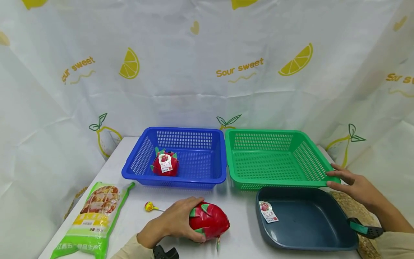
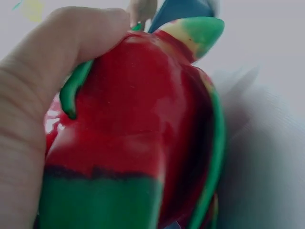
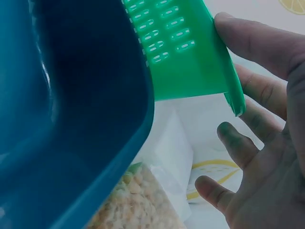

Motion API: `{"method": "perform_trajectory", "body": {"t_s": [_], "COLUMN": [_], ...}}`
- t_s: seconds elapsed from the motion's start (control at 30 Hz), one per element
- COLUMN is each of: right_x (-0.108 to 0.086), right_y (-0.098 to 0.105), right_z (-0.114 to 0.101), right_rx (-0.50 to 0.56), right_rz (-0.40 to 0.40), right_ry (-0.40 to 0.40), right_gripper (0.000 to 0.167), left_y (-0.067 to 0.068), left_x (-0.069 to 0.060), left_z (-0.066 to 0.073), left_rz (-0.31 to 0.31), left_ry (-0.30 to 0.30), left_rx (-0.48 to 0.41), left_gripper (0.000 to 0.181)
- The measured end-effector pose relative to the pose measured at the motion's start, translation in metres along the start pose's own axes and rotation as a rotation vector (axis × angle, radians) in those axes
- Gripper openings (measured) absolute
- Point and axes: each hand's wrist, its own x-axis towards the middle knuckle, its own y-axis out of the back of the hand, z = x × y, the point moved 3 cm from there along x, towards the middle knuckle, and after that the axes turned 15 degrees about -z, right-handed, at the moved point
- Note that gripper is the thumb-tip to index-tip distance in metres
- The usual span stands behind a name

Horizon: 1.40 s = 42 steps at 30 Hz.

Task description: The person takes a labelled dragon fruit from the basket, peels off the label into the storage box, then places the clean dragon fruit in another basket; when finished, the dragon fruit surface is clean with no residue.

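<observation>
The left hand (image 1: 181,220) grips 1 dragon fruit (image 1: 212,220) on the table (image 1: 242,216). The blue basket (image 1: 197,163) contains 1 labelled dragon fruit (image 1: 174,167); the dark tub (image 1: 307,223), 1 label (image 1: 268,211). The right hand (image 1: 358,187) — fingers loosely spread — touches the green basket (image 1: 263,163).

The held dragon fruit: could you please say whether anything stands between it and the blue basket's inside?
Only the blue basket's near wall stands before the held dragon fruit; nothing else visible does.

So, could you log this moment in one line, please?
left hand: grips dragon fruit; right hand: touches green basket; blue basket: second fruit
</observation>
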Motion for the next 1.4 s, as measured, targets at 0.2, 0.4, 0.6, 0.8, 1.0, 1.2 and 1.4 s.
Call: {"method": "perform_trajectory", "body": {"t_s": [0.2,0.4,0.6,0.8,1.0,1.2,1.4], "right_x": [0.003,0.003,0.003,0.003,0.001,0.0,0.001], "right_y": [0.001,0.0,0.003,0.001,-0.002,-0.002,-0.002], "right_z": [0.0,0.001,0.003,0.008,0.009,0.009,0.008], "right_rx": [-0.062,-0.061,-0.068,-0.06,-0.02,0.003,0.004], "right_rz": [0.02,0.01,0.017,0.017,0.003,0.001,-0.008], "right_ry": [0.032,0.064,0.057,0.05,0.036,0.039,0.037], "right_gripper": [0.05,0.051,0.052,0.051,0.05,0.05,0.049], "left_y": [0.013,0.039,0.079,0.114,0.13,0.136,0.135], "left_x": [-0.004,-0.007,0.007,0.035,0.07,0.117,0.172], "left_z": [0.01,0.034,0.072,0.1,0.115,0.126,0.139], "left_rz": [0.039,0.127,0.18,0.155,0.109,0.056,-0.001], "left_ry": [-0.01,-0.065,-0.149,-0.189,-0.202,-0.259,-0.255], "left_rx": [-0.047,-0.085,-0.007,0.087,0.108,0.09,0.107], "left_gripper": [0.096,0.093,0.091,0.087,0.088,0.088,0.089]}}
